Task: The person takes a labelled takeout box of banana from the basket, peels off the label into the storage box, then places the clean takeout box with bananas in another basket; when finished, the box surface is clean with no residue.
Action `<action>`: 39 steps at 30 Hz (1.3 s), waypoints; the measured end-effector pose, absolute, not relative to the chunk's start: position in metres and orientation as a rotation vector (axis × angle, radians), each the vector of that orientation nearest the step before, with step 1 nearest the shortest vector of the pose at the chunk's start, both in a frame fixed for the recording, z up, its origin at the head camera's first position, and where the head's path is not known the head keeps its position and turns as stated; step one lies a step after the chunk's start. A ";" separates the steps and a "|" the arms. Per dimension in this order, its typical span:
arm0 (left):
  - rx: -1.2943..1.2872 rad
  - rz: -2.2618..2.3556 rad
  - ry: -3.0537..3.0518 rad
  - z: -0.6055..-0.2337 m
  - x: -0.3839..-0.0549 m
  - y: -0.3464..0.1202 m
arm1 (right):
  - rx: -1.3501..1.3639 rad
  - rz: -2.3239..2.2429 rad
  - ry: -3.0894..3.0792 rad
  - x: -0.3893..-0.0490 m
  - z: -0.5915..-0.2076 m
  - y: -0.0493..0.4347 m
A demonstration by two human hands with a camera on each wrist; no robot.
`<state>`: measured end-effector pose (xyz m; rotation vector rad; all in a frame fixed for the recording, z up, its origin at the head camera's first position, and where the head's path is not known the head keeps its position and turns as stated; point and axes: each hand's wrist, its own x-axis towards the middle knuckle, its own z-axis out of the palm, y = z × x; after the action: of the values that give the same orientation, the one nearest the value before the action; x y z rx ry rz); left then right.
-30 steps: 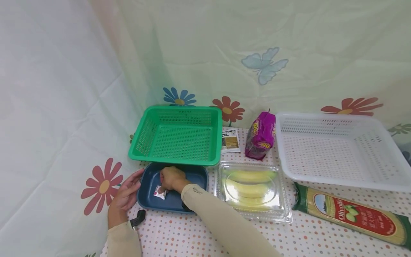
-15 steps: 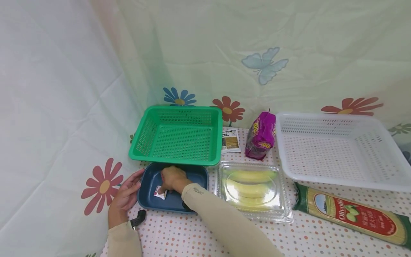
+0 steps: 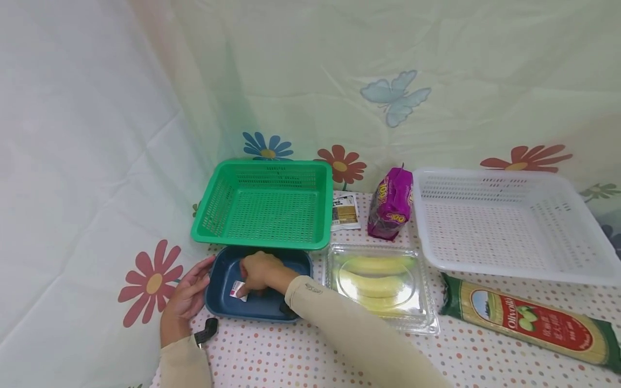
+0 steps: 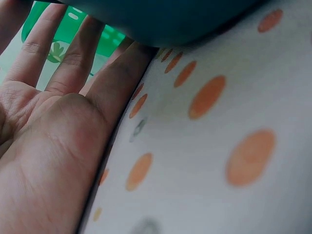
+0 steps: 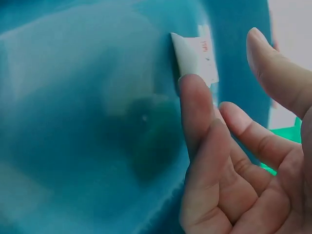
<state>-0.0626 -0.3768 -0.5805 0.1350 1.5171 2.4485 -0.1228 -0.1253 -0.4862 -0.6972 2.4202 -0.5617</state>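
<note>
Right sleeve point(image 3: 335, 318) has drifted farther rightward across the blue basin point(image 3: 254, 309). At the basin's left rim, the left hand point(image 3: 190, 293) lies with fingers extended. Inside the basin's left half, a white packet point(image 3: 236, 288) sits just left of the right hand point(image 3: 262, 271), the nearer one; whether its bent fingers pinch it, I cannot tell. The packet's long axis is unclear, one corner hidden behind a fingertip.

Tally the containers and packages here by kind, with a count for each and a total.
Baskets: 2 (green basket, white basket)
Dishes: 1 (blue dish)
Clear boxes: 1 (clear box with bananas inside)
Packages: 4 (small packet in the dish, flat pouch, purple bag, pasta pack)
Total: 8
</note>
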 end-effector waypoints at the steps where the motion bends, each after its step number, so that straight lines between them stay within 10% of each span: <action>1: 0.126 2.447 1.524 -0.580 -0.063 -0.377 | -0.710 -0.572 2.415 -0.122 -0.483 -0.122; 27: 0.037 2.313 1.725 -0.568 -0.059 -0.375 | -0.882 -0.920 2.451 -0.115 -0.404 0.064; 39: -0.059 1.284 2.698 -0.481 -0.045 -0.339 | -0.681 -0.936 2.663 -0.094 -0.401 0.167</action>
<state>-0.0451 -0.3391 -0.4810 -0.0594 2.6980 1.2839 -0.0945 0.1672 -0.4006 -0.6807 2.6632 -0.9361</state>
